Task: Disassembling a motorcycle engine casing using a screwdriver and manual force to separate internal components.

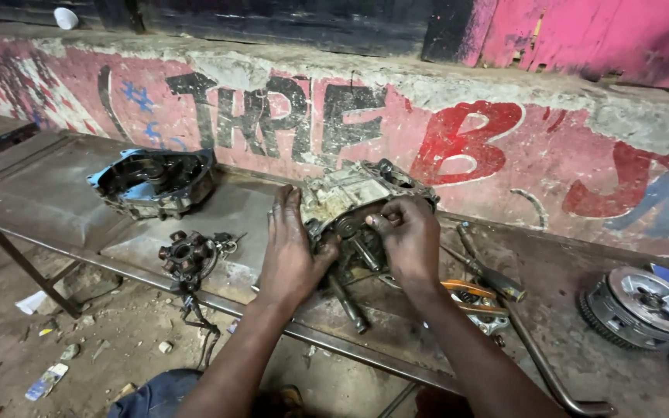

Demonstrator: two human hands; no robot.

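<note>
A single head camera looks down and forward, close over the workbench (63,201), facing the painted wall (505,139).

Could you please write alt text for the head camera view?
Both hands, left hand and right hand, grip a grimy engine crankcase on a metal workbench. A stator coil and another casing half lie left, a clutch assembly right.

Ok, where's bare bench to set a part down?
Bare bench lies left of the dark cover, and between the tools and the clutch. It is crowded around both hands on the crankcase, with the stator alongside.
</note>
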